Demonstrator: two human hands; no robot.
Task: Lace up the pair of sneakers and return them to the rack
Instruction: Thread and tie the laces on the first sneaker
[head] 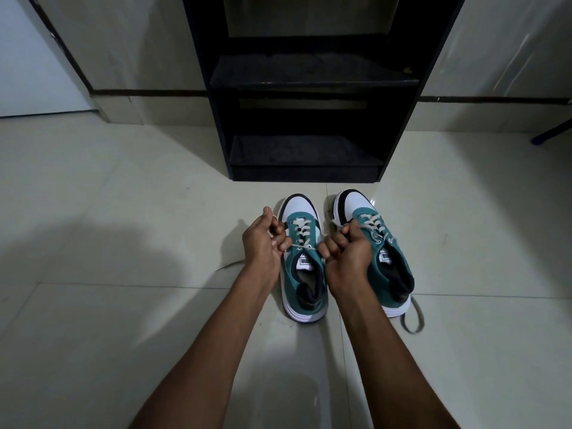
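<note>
Two teal, white and black sneakers stand side by side on the floor, toes toward the rack. The left sneaker [301, 274] sits between my hands, its cream lace [301, 232] crossed through the eyelets. My left hand [263, 243] is closed on one lace end at the shoe's left side. My right hand [345, 255] is closed on the other end at its right side, and the lace runs taut between them across the tongue. The right sneaker [380, 243] is partly hidden behind my right hand; its lace end [411, 317] trails loose by the heel.
A black shoe rack [306, 85] with two shelves stands straight ahead against the wall, its lowest shelf [305, 153] just beyond the toes. Pale tiled floor [123, 212] surrounds the shoes. A blue-tipped dark leg [548, 133] shows at the right edge.
</note>
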